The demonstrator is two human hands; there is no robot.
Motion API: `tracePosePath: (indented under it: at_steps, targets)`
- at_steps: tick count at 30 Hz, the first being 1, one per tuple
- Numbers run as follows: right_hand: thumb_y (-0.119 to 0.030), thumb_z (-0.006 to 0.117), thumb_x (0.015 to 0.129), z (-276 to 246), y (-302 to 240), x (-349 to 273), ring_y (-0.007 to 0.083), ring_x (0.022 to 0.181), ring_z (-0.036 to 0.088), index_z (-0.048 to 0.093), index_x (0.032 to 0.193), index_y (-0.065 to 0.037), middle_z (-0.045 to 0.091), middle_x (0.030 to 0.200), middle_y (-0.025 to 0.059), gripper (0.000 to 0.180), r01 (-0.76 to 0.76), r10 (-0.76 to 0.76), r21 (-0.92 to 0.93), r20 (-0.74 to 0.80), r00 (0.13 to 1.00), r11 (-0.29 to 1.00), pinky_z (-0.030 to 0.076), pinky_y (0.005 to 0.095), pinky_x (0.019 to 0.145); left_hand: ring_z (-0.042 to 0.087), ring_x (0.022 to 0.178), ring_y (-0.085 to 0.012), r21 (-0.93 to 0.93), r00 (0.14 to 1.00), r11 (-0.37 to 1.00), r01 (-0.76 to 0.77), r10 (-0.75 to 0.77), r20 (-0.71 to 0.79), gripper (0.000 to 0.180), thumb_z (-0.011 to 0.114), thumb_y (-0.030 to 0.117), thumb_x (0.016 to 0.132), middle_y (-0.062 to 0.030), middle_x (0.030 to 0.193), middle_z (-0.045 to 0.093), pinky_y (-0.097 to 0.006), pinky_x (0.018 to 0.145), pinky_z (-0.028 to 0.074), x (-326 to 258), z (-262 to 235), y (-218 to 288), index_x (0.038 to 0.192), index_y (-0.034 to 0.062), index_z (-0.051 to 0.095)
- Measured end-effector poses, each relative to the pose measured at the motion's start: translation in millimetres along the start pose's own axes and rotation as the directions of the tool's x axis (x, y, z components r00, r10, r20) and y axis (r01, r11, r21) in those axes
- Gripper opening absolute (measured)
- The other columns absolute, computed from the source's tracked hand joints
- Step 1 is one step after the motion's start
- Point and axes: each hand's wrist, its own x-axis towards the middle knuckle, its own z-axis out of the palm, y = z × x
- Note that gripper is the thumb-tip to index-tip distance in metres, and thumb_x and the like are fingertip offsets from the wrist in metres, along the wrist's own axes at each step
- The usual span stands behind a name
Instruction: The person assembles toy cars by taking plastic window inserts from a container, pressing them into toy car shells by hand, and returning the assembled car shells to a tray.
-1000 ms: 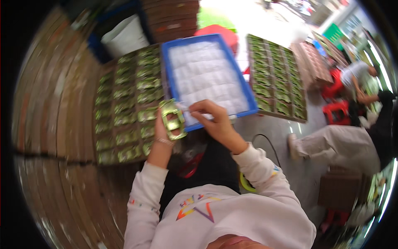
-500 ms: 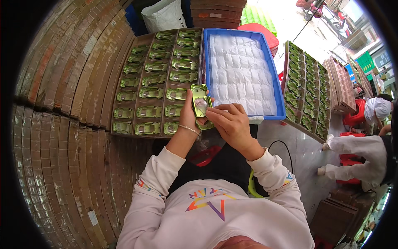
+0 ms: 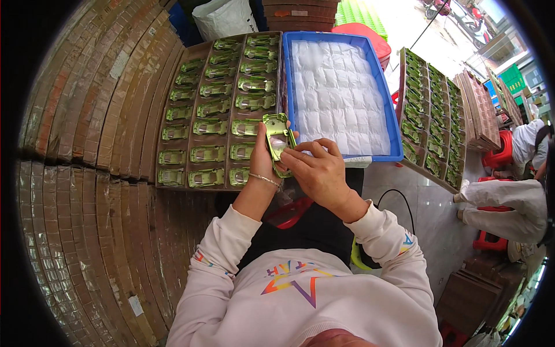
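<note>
My left hand (image 3: 261, 157) holds a green toy-car body shell (image 3: 276, 137) upright in front of me. My right hand (image 3: 317, 169) rests its fingertips on the shell's near side, pressing something small and pale onto it. Just beyond the hands lies a brown tray (image 3: 180, 134) filled with several rows of matching green shells. To its right stands a blue bin (image 3: 388, 105) lined with white padded packets.
A second tray of green shells (image 3: 430, 121) leans at the right. Stacked brown cartons (image 3: 87, 127) curve along the left. A white sack (image 3: 225, 17) and a red stool (image 3: 370, 34) stand behind. Another person in white (image 3: 509, 199) sits at the right.
The view has tilted down and the hands have come nearer the tray's front edge. My right hand moved from the blue bin's rim onto the shell held in my left.
</note>
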Motion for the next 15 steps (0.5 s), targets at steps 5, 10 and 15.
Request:
tracePosePath:
  at_steps: [5,10,15]
  targets:
    - [-0.012,0.069,0.073,1.7,-0.1,1.9,0.0155,0.096,0.062,0.068,0.1,-0.012,0.071,0.1,-0.0037,0.027,-0.008,0.01,-0.019,0.101,0.995,1.0,0.043,0.0348,0.085,0.065,0.07,-0.0157,0.02,0.999,0.999,-0.027,0.028,-0.042,0.057,0.036,0.057,0.099,-0.0109,0.092,0.068,-0.026,0.055,0.052,0.7,0.0,-1.8,0.113,0.0078,0.061]
    - [-0.012,0.066,0.073,1.7,0.7,4.0,0.0148,0.1,0.059,0.067,0.098,-0.013,0.069,0.1,-0.004,0.025,0.015,-0.01,-0.017,0.251,0.968,1.0,0.041,0.0334,0.085,0.067,0.081,-0.0211,0.071,0.999,0.997,-0.025,0.028,-0.045,0.058,0.034,0.051,0.101,-0.0139,0.095,0.068,-0.032,0.072,0.056,-1.9,-4.7,-0.2,0.119,0.0018,0.059]
    - [-0.011,0.065,0.07,-1.9,2.9,7.0,0.0155,0.097,0.057,0.067,0.097,-0.013,0.067,0.099,-0.0036,0.027,0.066,-0.055,-0.023,0.335,0.94,0.998,0.04,0.0324,0.082,0.067,0.081,-0.0198,0.116,0.997,0.993,-0.03,0.038,-0.068,0.056,0.036,0.05,0.101,-0.0127,0.094,0.068,-0.031,0.075,0.055,-4.0,-2.1,-0.6,0.116,0.0012,0.06]
